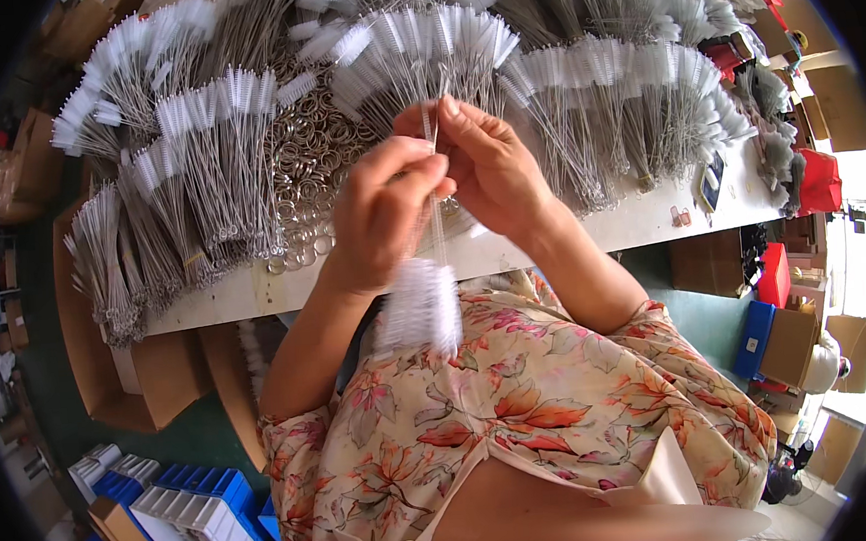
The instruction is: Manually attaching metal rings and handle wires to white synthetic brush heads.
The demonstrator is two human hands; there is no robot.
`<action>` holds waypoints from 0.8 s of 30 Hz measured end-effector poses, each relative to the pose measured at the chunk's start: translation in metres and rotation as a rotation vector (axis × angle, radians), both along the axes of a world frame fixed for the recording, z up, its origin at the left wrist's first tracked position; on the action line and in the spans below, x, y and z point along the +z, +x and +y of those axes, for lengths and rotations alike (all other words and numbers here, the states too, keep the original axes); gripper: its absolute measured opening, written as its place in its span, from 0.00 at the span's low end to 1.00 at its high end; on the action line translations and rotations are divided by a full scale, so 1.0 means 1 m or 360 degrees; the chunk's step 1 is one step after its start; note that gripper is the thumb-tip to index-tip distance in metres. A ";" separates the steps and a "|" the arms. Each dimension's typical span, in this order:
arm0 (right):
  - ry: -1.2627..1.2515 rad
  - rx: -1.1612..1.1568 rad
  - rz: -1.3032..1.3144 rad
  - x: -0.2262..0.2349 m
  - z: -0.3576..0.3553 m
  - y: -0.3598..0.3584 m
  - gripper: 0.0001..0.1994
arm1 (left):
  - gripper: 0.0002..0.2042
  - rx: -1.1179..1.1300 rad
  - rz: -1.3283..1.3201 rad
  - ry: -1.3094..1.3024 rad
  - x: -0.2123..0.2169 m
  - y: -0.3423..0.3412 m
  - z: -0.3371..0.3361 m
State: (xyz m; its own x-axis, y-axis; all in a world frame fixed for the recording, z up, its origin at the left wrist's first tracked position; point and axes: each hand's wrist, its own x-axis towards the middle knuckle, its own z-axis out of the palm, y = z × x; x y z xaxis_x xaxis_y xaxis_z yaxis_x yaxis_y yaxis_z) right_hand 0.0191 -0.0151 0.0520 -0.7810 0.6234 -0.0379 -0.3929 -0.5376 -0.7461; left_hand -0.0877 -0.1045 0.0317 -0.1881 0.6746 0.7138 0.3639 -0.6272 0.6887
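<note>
In front of my chest I hold thin wire-handled brushes (420, 306), their white bristle heads hanging down, slightly blurred; I cannot tell how many there are. My left hand (382, 209) is closed with its fingers curled round the wire stems, smeared a little by motion. Higher up, my right hand (496, 167) pinches the upper ends of the wires between thumb and fingers. Whether a ring is in that pinch is hidden. Just beyond my hands, a pile of loose metal rings (316, 139) lies on the white table (550, 243).
Bundles of similar brushes (218, 165) are heaped at the left, with more bundles (620, 90) at the right and back. A cardboard box (142, 378) stands below the table's left side. Blue and white bins (195, 513) are at lower left; a red bag (819, 182) hangs far right.
</note>
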 end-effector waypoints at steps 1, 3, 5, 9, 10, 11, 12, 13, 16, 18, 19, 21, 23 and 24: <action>-0.0239 0.0026 0.0161 -0.003 -0.002 -0.003 0.13 | 0.09 0.0001 -0.0002 -0.0008 -0.004 0.000 -0.003; -0.0513 0.0084 0.0199 0.001 0.002 0.001 0.10 | 0.18 0.0490 0.0913 0.0065 0.000 -0.002 -0.009; -0.0322 0.0179 0.0336 0.002 0.010 0.003 0.10 | 0.20 0.0520 0.0923 0.0101 0.007 -0.008 -0.016; 0.1033 0.0418 -0.0779 0.023 0.002 0.015 0.08 | 0.46 0.0366 0.0405 0.0041 0.047 -0.050 -0.017; 0.1095 0.0433 -0.0686 0.023 -0.010 0.010 0.08 | 0.49 0.0145 0.0445 -0.0084 0.047 -0.049 -0.017; 0.1154 0.0446 -0.0593 0.023 -0.020 0.005 0.08 | 0.52 -0.0078 0.0477 -0.0210 0.048 -0.043 -0.016; 0.1259 0.0468 -0.0595 0.025 -0.021 0.005 0.08 | 0.54 -0.0391 0.0346 -0.0390 0.044 -0.031 -0.015; 0.1252 0.0481 -0.0591 0.026 -0.022 0.007 0.08 | 0.53 -0.0611 -0.0085 -0.0683 0.046 -0.023 -0.023; 0.0957 0.0588 -0.0597 0.030 -0.018 0.015 0.08 | 0.27 -0.0414 -0.0075 -0.0545 0.037 -0.046 -0.032; 0.0887 0.0659 -0.0591 0.034 -0.020 0.016 0.08 | 0.09 -0.0095 0.0116 -0.0453 0.033 -0.046 -0.037; 0.0834 0.0734 -0.0577 0.035 -0.021 0.017 0.08 | 0.09 -0.0092 0.0107 -0.0463 0.032 -0.041 -0.039; 0.0792 0.0830 -0.0653 0.033 -0.022 0.024 0.09 | 0.09 -0.0085 0.0139 -0.0259 0.026 -0.034 -0.043; 0.0729 0.1009 -0.0797 0.029 -0.018 0.038 0.10 | 0.13 -0.0011 0.0436 -0.0238 0.020 -0.022 -0.051; 0.0875 0.1033 -0.0919 0.021 -0.013 0.050 0.10 | 0.15 0.0148 0.0405 -0.0387 0.016 -0.016 -0.057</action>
